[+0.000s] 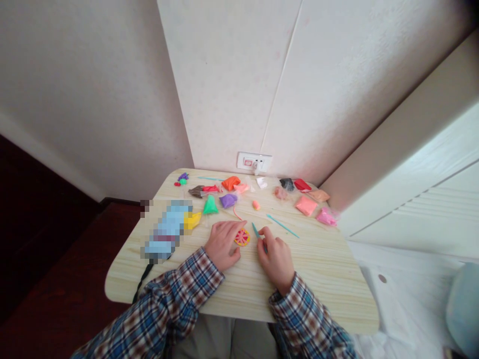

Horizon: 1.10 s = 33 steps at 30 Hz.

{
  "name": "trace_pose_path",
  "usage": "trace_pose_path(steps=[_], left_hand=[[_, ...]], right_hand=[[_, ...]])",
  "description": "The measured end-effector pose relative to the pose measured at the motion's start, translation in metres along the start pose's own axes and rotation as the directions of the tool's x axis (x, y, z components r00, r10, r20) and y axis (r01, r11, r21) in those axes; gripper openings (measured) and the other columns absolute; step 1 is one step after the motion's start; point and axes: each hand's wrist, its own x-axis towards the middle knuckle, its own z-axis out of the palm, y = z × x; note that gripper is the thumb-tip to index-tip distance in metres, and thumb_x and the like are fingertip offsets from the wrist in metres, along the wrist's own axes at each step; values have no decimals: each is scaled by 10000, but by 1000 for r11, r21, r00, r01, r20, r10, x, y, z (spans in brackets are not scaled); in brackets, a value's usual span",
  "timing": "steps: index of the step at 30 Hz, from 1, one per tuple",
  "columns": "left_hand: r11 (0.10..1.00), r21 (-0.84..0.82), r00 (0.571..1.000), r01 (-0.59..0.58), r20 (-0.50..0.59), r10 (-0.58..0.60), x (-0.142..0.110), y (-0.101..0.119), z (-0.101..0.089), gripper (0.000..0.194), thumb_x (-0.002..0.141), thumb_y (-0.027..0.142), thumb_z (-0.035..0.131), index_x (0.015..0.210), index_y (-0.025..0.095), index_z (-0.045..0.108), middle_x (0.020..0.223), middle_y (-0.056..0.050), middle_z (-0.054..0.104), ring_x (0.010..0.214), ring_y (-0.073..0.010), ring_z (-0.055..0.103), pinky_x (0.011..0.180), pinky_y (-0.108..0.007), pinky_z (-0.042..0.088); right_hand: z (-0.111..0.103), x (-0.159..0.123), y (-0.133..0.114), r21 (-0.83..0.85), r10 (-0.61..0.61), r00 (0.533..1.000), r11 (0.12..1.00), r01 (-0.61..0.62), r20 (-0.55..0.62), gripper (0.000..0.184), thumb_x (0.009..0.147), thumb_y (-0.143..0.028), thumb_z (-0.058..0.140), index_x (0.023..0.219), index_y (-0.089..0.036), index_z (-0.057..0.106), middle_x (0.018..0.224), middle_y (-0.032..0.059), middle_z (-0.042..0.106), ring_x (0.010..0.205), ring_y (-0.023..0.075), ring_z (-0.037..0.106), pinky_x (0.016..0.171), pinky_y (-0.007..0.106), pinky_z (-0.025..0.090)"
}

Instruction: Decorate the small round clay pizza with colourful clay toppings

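Observation:
A round yellow clay disc (242, 238) with a red and pink segmented pattern, like a fruit slice, lies on the table. My left hand (223, 245) curves around its left side, fingers at the far edge and thumb at the near edge, steadying it. Just right of the disc, my right hand (276, 257) grips a teal modelling tool (255, 229), its tip pointing up and forward, apart from the disc. A thin red clay strand (237, 214) lies beyond the left fingers. Farther back sits a small orange-pink clay lump (256, 205).
A second teal tool (283, 226) lies to the right. Bagged clay, including green (210, 205), purple (228, 200) and coral (306, 205), lines the back. A blurred blue object (168, 229) with a black strap is at left. A plug sits in the wall socket (254, 161).

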Motion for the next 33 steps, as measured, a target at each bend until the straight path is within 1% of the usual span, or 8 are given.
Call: trace_pose_path(steps=[6, 9, 12, 17, 22, 25, 27, 33], left_hand=[[996, 55, 998, 66, 7, -67, 3, 1, -1, 508, 775, 331, 586, 1221, 126, 457, 1143, -110, 571, 1088, -258, 483, 941, -426, 330], [997, 54, 998, 63, 6, -63, 4, 1, 0, 409, 783, 330, 588, 1145, 152, 518, 1122, -93, 584, 1072, -251, 490, 927, -416, 337], [998, 48, 999, 51, 7, -51, 3, 1, 0, 363, 791, 324, 579, 1115, 164, 541, 1106, -85, 596, 1061, -249, 497, 923, -414, 337], [999, 6, 999, 37, -9, -37, 1, -3, 0, 363, 804, 278, 539, 1147, 161, 529, 1119, -83, 604, 1071, -236, 503, 934, -399, 330], [998, 35, 999, -50, 14, 50, 0, -2, 0, 542, 808, 263, 508, 1331, 224, 374, 1321, -73, 485, 1225, -250, 388, 1009, -430, 249], [998, 60, 999, 32, 4, -32, 1, -1, 1, 658, 772, 385, 595, 1347, 183, 346, 1265, -109, 512, 1167, -268, 430, 972, -432, 287], [996, 55, 998, 69, -3, -69, 1, -2, 1, 623, 784, 389, 593, 1324, 171, 374, 1176, -102, 561, 1101, -253, 475, 947, -417, 312], [998, 42, 999, 37, -13, -37, 1, -3, 2, 497, 812, 327, 562, 1263, 162, 433, 1165, -90, 581, 1097, -235, 490, 964, -409, 302]], right_hand=[[3, -2, -8, -98, -142, 990, 985, 141, 5, 184, 854, -166, 382, 942, -160, 543, 578, 15, 603, 562, 150, 545, 573, 254, 288], [2, -1, -10, -124, -75, 997, 990, 73, -12, 193, 865, -168, 373, 972, -158, 534, 562, 6, 590, 533, 144, 525, 554, 254, 272], [2, 0, -12, -109, -119, 993, 987, 120, 19, 174, 865, -170, 380, 949, -166, 532, 567, 3, 585, 558, 143, 531, 567, 249, 276], [0, 1, -10, -66, -108, 994, 992, 110, 25, 172, 854, -166, 378, 921, -170, 536, 581, 7, 592, 561, 146, 538, 564, 248, 285], [-2, 2, -1, 61, 50, 999, 997, -49, -11, 222, 854, -197, 347, 975, -161, 530, 558, -3, 586, 555, 150, 560, 538, 232, 302], [-1, 1, 1, 66, 29, 1000, 997, -28, -6, 223, 847, -200, 349, 963, -163, 536, 542, -4, 578, 565, 156, 567, 543, 233, 307], [-1, 1, 0, 34, 32, 999, 999, -32, -11, 221, 851, -202, 353, 968, -163, 537, 541, -3, 578, 568, 159, 566, 543, 236, 299], [-2, -1, -7, -105, -56, 998, 993, 54, -19, 194, 858, -172, 379, 956, -158, 546, 564, 10, 593, 533, 142, 524, 573, 252, 281]])
